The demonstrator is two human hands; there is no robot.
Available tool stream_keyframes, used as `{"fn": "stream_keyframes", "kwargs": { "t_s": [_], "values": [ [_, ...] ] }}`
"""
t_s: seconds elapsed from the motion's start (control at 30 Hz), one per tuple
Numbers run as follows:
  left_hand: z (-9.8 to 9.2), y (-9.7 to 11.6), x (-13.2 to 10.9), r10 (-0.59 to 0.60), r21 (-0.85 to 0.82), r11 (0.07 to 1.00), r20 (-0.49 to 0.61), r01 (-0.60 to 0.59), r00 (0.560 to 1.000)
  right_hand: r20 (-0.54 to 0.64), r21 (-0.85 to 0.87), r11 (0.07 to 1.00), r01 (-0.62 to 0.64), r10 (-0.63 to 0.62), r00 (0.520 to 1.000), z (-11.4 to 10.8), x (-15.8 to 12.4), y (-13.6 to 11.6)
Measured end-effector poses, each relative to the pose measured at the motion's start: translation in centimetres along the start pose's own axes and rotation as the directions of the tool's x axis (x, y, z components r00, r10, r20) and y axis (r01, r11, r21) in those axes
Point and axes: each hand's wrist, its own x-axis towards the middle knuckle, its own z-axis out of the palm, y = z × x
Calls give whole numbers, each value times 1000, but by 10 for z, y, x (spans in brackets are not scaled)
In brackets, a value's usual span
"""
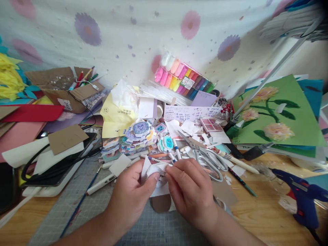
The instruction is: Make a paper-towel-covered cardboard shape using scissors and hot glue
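Over the grey cutting mat (84, 212), both hands meet on a crumpled piece of white paper (155, 168). My left hand (133, 188) pinches its left side between thumb and fingers. At its right edge, my right hand (191, 189) grips the paper with closed fingertips. Part of the paper is hidden behind the fingers. Below it, a rounded brown piece of card (161, 204) lies on the mat. Just beyond the hands are a pile of colourful layered paper pieces (139, 133), several white markers and a pair of scissors (208, 155).
A blue glue gun (298, 191) stands at the right, near a green sheet with paper flowers (278, 112). Coloured clay packs (184, 77) lean against the back curtain. At left are a cardboard box (61, 92), a tablet with a black cable (64, 164) and a thin blue paintbrush (82, 201).
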Motion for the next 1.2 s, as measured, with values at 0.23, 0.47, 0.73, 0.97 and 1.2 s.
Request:
{"fn": "stream_keyframes", "kwargs": {
  "t_s": [0.23,0.47,0.73,0.97,1.2],
  "values": [
    [1,2,0,31,34,999,38,-33,999,61,406,838,-364,373,926,-1,8,1],
    [0,1,-3,67,136,988,35,-71,997,313,701,364,-613,615,724,9,3,11],
    [-1,2,-2,53,110,993,15,-54,998,515,673,203,-711,562,647,5,4,13],
    [0,-1,-2,38,83,995,111,-48,993,474,633,288,-718,589,654,6,5,10],
    [-2,1,-1,19,-132,991,232,12,973,499,625,261,-736,592,633,5,6,10]
  ]
}}
